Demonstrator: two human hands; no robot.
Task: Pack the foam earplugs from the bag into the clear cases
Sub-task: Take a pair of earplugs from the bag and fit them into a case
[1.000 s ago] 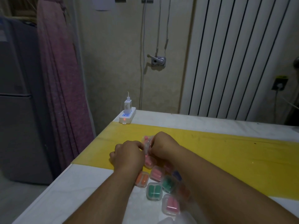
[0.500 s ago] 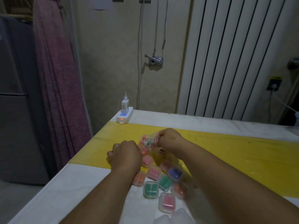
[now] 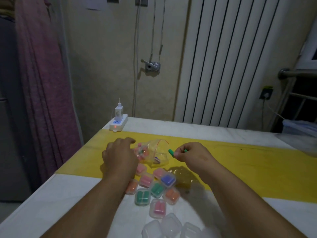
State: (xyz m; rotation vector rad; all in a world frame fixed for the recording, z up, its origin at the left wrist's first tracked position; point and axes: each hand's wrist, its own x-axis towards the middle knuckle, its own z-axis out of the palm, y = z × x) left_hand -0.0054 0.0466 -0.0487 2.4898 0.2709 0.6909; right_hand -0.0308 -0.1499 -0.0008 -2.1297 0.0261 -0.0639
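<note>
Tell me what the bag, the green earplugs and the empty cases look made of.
Bag: thin clear plastic film, glossy and crinkled, contents showing through. Green earplugs pinched in the right hand: matte, round-ended, probably soft foam. Empty cases: clear, rigid-looking plastic with a slightly frosted sheen, keeping their square shape.

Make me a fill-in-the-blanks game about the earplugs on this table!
1. The right hand pinches earplugs coloured ____.
2. On the table, the bag lies on the ____ stripe.
3. The clear cases nearest the camera are ____.
Missing words: green; yellow; empty.
</note>
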